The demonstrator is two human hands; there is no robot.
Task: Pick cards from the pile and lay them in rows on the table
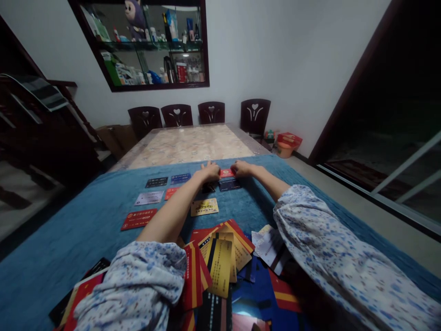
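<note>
In the head view, a red card point(227, 173) is seen at the far side of the blue cloth point(250, 209), its long axis running left to right across the table. Its face is bright red with a paler mark near the middle; any print is too small to be read. Its left end is pinched by the left hand point(211, 172) and its right end by the right hand point(242, 168), both grips narrow; whether it is lifted cannot be told. Just below it, a dark card point(230, 185) is laid. A yellow card point(204, 207) is placed nearer, and a silver card point(149, 198) farther left. A small red card point(171, 193) is partly covered by the left forearm point(167, 204). In the foreground, a card pile point(221, 266) is spread between the patterned sleeves point(141, 280).
</note>
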